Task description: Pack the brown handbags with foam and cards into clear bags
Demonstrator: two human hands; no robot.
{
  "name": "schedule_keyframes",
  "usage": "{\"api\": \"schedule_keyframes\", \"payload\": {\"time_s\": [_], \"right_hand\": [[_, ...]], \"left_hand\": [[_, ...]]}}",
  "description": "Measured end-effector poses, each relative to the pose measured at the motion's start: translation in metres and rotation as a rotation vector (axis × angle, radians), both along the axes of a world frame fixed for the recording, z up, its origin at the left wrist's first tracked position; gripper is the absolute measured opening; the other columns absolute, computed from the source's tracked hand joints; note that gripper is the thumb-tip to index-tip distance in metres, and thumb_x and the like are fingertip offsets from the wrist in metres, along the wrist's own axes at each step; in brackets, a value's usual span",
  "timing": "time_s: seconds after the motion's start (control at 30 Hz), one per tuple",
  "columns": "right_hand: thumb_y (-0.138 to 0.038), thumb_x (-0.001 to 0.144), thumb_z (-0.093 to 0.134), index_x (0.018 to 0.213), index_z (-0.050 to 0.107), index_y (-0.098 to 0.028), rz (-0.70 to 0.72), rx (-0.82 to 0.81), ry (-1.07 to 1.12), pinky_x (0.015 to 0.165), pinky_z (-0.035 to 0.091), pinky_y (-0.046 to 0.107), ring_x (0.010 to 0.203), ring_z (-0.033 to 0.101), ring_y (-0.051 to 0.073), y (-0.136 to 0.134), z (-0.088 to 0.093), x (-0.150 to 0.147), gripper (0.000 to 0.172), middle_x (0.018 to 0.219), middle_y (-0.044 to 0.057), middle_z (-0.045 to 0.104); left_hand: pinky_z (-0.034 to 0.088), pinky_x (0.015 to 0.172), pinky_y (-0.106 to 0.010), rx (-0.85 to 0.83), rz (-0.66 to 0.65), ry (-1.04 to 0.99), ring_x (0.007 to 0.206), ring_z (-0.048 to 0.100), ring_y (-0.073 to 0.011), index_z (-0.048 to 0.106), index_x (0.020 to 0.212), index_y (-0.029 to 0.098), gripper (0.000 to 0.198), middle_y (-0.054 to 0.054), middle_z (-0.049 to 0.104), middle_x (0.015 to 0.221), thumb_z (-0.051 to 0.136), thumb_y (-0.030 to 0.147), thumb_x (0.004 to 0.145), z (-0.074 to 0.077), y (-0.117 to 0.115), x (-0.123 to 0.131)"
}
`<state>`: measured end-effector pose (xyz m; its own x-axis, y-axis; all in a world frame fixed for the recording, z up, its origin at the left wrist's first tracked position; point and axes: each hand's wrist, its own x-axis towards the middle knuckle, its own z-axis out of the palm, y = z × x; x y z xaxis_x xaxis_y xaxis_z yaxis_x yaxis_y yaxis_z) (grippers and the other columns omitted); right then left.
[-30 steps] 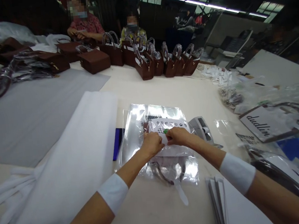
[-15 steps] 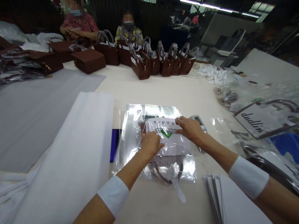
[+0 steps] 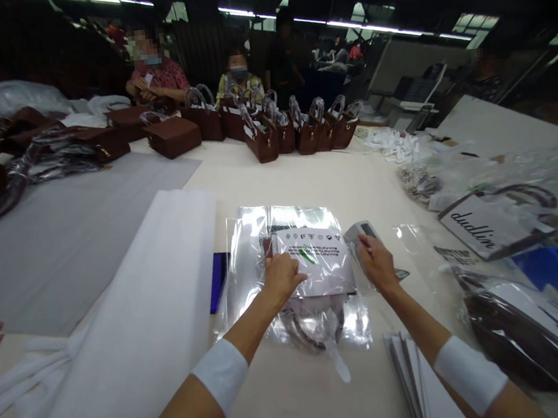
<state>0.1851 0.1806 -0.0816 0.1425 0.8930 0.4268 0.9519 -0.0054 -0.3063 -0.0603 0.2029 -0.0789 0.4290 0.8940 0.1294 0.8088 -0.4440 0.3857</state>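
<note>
Fingertips of the left hand (image 3: 282, 279) are bent down and pressed onto the left edge of the white printed sheet (image 3: 322, 267). It's not gripping anything, just pinning. My guess is that's to keep the sheet flat against the clear plastic bag (image 3: 251, 252), since that film looks slippery. Right hand (image 3: 377, 264) sits at the bag's right edge, fingers reaching toward the grey device (image 3: 361, 231) just beside it. Can't tell if it's pinching the film or only touching it. Bag lies flat on the table (image 3: 306, 179) right in front of the person, with a dark strap (image 3: 316, 328) inside at the near end. Further out: a blue card (image 3: 218, 278) poking out on the left, a big white tissue sheet (image 3: 135, 317), a stack of paper (image 3: 406, 375) by the right wrist, and 1 row of brown handbags (image 3: 296, 134) at the far side.
</note>
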Motion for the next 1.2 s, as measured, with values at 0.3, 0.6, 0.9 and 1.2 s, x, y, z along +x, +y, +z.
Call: {"api": "schedule_keyframes", "payload": {"time_s": [0.3,0.6,0.9,1.2], "right_hand": [[-0.031,0.083,0.042,0.113,0.051,-0.017,-0.129,0.050,0.396,0.082,0.048,0.039,0.100,0.054,0.022,-0.147,-0.051,-0.004,0.034,0.113,0.011,0.055],[-0.037,0.082,0.044,0.106,0.055,-0.018,-0.213,-0.076,0.683,0.087,0.047,0.038,0.098,0.055,0.021,-0.196,-0.053,-0.034,0.032,0.109,0.009,0.058],[-0.043,0.081,0.046,0.100,0.059,-0.020,-0.238,-0.107,0.863,0.088,0.046,0.038,0.097,0.058,0.023,-0.205,-0.028,-0.051,0.033,0.105,0.009,0.062],[-0.052,0.073,0.053,0.091,0.064,-0.023,-0.195,-0.160,1.178,0.070,0.052,0.033,0.082,0.063,0.023,-0.222,-0.038,-0.041,0.036,0.092,0.006,0.066]], "left_hand": [[0.007,0.105,-0.061,0.545,-0.455,-0.146,0.123,0.038,-0.0249,0.057,0.101,0.022,0.022,-0.005,0.054,0.122,0.053,0.018,0.080,-0.064,-0.109,-0.032],[0.007,0.104,-0.061,0.694,-0.482,-0.171,0.120,0.043,-0.0230,0.054,0.104,0.022,0.026,-0.006,0.059,0.116,0.058,0.014,0.080,-0.077,-0.084,-0.005],[0.026,0.104,-0.045,0.575,-0.390,-0.189,0.110,0.052,-0.0193,0.042,0.122,0.016,0.036,-0.011,0.060,0.111,0.044,0.022,0.086,0.020,0.019,0.017],[0.048,0.071,-0.030,0.520,-0.026,-0.277,0.078,0.061,-0.0180,0.037,0.125,0.014,0.040,-0.008,0.065,0.093,0.036,0.029,0.088,0.097,0.102,0.029]]}}
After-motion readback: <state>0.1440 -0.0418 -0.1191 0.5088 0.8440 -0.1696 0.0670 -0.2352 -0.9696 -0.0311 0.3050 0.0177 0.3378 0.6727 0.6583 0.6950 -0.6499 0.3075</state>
